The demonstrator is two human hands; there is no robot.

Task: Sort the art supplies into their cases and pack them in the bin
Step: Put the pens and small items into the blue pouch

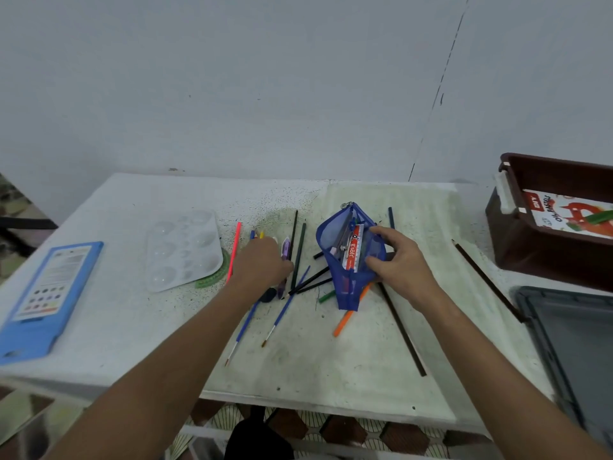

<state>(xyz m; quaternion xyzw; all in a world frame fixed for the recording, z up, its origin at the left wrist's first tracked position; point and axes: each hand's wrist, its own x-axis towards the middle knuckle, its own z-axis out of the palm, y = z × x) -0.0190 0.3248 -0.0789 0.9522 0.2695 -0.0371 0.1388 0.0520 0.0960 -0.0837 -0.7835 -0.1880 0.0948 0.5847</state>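
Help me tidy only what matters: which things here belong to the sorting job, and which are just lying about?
Job:
blue mesh pouch, held by right hand
loose pencils
paintbrushes
left hand reaching among them
brown bin
palette

Lying about:
grey tray
patterned floor

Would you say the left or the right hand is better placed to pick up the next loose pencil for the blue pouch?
Left, probably. The left hand is already over the loose pencils beside the pouch, while the right hand grips the blue mesh pouch, holding its mouth open.
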